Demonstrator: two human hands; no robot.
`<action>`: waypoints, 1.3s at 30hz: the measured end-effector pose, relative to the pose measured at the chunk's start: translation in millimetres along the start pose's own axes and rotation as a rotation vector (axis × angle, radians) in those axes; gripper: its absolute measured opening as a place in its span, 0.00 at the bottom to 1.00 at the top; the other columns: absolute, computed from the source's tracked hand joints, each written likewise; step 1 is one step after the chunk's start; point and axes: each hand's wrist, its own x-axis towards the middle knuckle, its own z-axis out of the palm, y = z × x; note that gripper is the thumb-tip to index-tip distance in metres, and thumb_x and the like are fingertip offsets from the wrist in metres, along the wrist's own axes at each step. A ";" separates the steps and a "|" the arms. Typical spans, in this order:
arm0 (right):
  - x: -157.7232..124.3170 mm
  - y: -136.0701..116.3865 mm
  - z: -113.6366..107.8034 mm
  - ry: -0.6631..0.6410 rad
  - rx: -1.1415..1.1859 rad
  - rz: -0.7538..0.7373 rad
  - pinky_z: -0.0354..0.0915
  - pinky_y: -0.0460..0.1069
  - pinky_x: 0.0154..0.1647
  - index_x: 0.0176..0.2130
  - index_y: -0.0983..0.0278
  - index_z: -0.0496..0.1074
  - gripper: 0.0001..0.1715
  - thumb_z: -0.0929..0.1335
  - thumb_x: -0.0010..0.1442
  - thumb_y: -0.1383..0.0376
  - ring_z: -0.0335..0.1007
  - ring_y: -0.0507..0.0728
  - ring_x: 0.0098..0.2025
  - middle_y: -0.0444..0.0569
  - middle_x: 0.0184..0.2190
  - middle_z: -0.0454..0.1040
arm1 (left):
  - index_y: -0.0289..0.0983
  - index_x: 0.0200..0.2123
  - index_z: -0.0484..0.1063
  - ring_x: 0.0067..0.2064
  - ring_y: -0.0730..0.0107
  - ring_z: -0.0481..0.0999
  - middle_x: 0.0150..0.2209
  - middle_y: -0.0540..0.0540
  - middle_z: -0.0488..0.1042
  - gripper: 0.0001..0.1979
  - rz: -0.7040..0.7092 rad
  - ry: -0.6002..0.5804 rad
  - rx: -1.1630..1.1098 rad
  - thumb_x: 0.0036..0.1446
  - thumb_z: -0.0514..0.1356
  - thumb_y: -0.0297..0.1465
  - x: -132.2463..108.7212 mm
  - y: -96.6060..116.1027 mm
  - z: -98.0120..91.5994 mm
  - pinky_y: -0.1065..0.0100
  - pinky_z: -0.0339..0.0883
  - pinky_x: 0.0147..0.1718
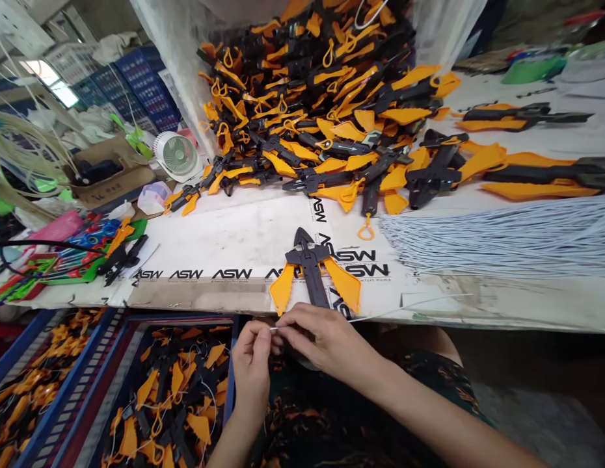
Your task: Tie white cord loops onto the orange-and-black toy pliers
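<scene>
At the table's front edge my left hand and my right hand meet, fingertips pinched on a thin white cord. A short piece of it shows between the fingers; a thin strand trails out to the right across the table edge. Just beyond my hands lies a black toy plane with orange wings, nose pointing away from me. My right hand is close to its tail end, which is partly hidden behind the fingers. Whether the cord is tied to the plane I cannot tell.
A large heap of black and orange toy planes spills from a plastic-lined container at the back. To the right lies a bundle of pale cords. Blue crates with similar parts stand lower left. A small fan stands at the left.
</scene>
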 end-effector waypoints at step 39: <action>27.7 20.2 1.6 -0.264 -0.711 0.093 0.55 0.47 0.26 0.37 0.65 0.76 0.09 0.66 0.68 0.70 0.71 0.53 0.29 0.48 0.35 0.72 | 0.37 0.38 0.77 0.31 0.66 0.77 0.31 0.45 0.81 0.11 -0.112 -0.064 0.199 0.54 0.64 0.37 24.5 -16.7 5.8 0.69 0.67 0.32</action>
